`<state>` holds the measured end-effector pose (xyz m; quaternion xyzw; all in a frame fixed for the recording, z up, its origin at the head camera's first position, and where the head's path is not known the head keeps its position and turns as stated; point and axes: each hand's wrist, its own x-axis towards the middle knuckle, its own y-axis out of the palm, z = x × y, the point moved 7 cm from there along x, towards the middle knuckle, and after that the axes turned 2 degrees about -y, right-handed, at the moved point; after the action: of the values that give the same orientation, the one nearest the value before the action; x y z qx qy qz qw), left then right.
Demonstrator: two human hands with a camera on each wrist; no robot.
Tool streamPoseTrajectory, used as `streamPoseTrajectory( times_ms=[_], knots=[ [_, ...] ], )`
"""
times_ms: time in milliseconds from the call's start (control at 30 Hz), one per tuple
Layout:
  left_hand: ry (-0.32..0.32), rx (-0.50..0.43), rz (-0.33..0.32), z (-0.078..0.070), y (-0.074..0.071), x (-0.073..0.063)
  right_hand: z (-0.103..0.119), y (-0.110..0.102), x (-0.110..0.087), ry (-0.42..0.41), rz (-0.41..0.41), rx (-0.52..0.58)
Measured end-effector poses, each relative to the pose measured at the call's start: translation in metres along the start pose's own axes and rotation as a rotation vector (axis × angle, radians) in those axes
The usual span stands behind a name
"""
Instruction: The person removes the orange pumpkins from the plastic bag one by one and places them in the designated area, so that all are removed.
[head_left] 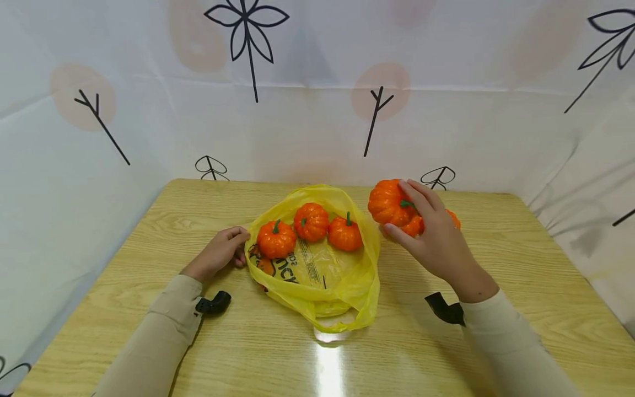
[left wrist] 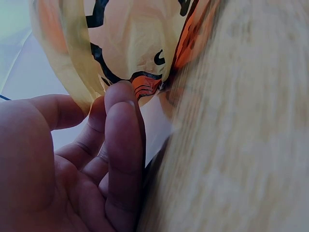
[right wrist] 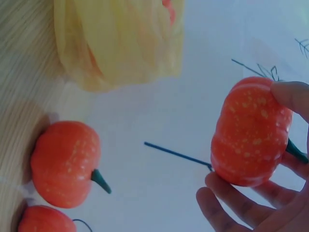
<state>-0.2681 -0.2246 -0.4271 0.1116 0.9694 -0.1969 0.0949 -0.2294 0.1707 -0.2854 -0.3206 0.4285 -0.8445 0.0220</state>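
Observation:
A yellow plastic bag (head_left: 342, 275) lies spread open on the table, with three small orange pumpkins (head_left: 276, 239) inside. My left hand (head_left: 221, 253) pinches the bag's left rim between thumb and fingers, as the left wrist view shows up close. To the right of the bag, my right hand (head_left: 436, 237) holds another orange pumpkin (right wrist: 251, 133) above the table, its green stem toward the palm. Below and behind that hand, two more pumpkins (right wrist: 66, 164) rest on the table, partly hidden by the hand in the head view.
The wooden table (head_left: 248, 364) reaches back to a white patterned cloth (head_left: 307, 127) hung behind it and along both sides. Dark straps (head_left: 214, 303) stick out at both wrists. Black print marks the bag's inner face.

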Motion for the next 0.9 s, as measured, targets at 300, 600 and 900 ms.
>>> streamPoseTrajectory(
  times_ms=[300, 600, 900],
  knots=[
    [0.001, -0.001, -0.009, 0.000, 0.000, 0.000, -0.026, -0.011, 0.000, 0.058, -0.069, -0.025],
    [-0.003, 0.001, -0.011, 0.000, 0.000, 0.000, -0.054, -0.017, -0.001, 0.144, -0.076, -0.031],
    [-0.003, 0.005, -0.016, -0.001, 0.000, 0.000, -0.079, -0.022, -0.004, 0.233, -0.089, -0.066]
  ],
)
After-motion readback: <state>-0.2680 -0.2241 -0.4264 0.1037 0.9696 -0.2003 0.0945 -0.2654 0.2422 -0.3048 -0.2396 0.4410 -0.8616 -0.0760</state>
